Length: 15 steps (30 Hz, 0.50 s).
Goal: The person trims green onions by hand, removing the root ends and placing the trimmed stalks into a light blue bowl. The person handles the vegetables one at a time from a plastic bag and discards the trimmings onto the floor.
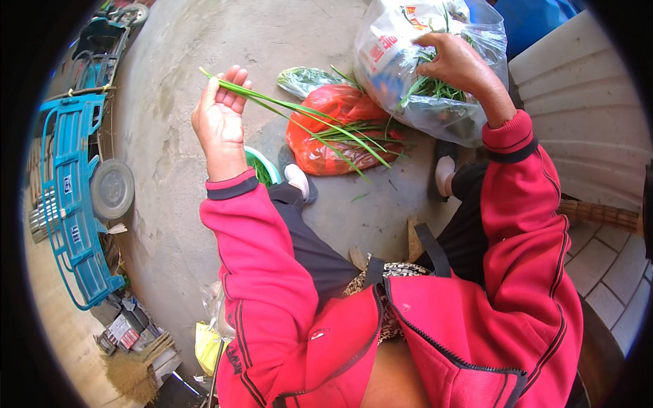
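Several long green leafy stalks are pinched at one end between the thumb and fingers of my left hand, palm turned up. Their other ends reach right, over a red plastic bag on the ground with more green stalks lying on it. My right hand is at the large clear plastic bag, thumb and fingers apart, above a heap of green leaves in its opening. I see nothing between those fingers.
A light green basin holding greens stands below my left wrist, beside my foot. A clear bag of greens lies behind the red bag. A blue cart, a straw broom and a yellow bag are at the left.
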Each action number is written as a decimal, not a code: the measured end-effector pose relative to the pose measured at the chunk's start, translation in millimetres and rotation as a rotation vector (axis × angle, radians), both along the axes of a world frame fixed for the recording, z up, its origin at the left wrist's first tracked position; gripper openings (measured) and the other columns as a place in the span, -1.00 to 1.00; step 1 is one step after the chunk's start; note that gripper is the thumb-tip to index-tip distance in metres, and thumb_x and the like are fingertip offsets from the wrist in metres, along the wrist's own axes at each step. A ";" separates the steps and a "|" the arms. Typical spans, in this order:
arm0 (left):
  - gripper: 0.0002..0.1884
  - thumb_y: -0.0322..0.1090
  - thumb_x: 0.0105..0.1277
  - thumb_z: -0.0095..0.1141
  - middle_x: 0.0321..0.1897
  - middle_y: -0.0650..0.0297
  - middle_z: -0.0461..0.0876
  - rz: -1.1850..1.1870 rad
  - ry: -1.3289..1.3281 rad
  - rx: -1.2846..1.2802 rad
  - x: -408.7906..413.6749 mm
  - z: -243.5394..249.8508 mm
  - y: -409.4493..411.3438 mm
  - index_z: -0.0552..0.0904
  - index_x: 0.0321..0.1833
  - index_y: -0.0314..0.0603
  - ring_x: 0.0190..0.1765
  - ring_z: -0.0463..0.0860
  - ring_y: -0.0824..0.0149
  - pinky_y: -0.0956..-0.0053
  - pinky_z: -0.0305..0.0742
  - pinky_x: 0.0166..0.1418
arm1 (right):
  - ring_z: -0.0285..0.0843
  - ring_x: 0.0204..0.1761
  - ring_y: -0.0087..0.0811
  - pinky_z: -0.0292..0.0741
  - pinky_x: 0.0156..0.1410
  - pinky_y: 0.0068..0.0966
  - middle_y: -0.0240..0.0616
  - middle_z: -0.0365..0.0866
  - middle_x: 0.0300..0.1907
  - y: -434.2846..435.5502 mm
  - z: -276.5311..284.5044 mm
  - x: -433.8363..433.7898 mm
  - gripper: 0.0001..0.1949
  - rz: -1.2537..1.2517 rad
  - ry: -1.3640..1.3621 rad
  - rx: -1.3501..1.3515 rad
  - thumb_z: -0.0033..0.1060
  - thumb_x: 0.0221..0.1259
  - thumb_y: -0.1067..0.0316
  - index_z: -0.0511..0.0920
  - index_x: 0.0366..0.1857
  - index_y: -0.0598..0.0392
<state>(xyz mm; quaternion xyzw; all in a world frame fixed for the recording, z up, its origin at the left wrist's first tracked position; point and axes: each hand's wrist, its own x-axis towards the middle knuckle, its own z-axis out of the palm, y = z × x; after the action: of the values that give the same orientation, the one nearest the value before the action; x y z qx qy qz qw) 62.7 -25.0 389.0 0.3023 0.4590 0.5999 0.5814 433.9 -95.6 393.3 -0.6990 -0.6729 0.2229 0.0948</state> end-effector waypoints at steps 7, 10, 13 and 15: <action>-0.79 -0.40 0.45 0.01 -0.02 -0.18 0.65 0.065 -0.013 0.006 -19.2 -2.3 7.5 0.49 -0.03 -0.46 0.03 0.70 -0.06 0.06 0.67 0.11 | 0.62 -0.41 -0.60 0.59 -0.29 -0.62 -0.33 0.71 -0.31 -12.9 -1.1 -26.4 -0.70 0.176 0.618 -0.323 0.32 0.28 0.23 0.67 -0.08 0.25; -0.79 -0.40 0.46 0.00 -0.01 -0.18 0.64 0.081 -0.019 0.017 -21.5 -2.5 8.3 0.48 -0.02 -0.48 0.04 0.69 -0.06 0.04 0.67 0.12 | 0.59 -0.45 -0.63 0.56 -0.33 -0.64 -0.38 0.71 -0.32 -19.9 -5.5 -39.0 -0.68 0.255 0.696 -0.386 0.25 0.33 0.15 0.68 -0.05 0.20; -0.78 -0.40 0.47 -0.01 -0.01 -0.19 0.64 0.093 -0.021 0.017 -22.8 -1.8 8.8 0.47 -0.02 -0.49 0.05 0.69 -0.06 0.04 0.67 0.14 | 0.62 -0.42 -0.55 0.58 -0.31 -0.57 -0.31 0.70 -0.31 -22.8 -8.7 -48.9 -0.65 0.282 0.735 -0.414 0.21 0.31 0.18 0.64 0.02 0.21; -0.78 -0.39 0.47 -0.01 -0.01 -0.20 0.64 0.098 -0.021 0.023 -23.9 -1.1 8.8 0.47 -0.02 -0.49 0.04 0.69 -0.06 0.04 0.67 0.13 | 0.62 -0.42 -0.54 0.59 -0.31 -0.56 -0.30 0.70 -0.28 -25.5 -10.9 -54.8 -0.62 0.280 0.791 -0.423 0.19 0.32 0.18 0.60 0.08 0.22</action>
<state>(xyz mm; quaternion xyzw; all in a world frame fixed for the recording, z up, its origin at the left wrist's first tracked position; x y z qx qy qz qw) 38.8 -16.2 387.9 0.2799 0.4601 0.6360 0.5527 379.1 -121.1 382.4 -0.4668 -0.6126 0.6152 0.1685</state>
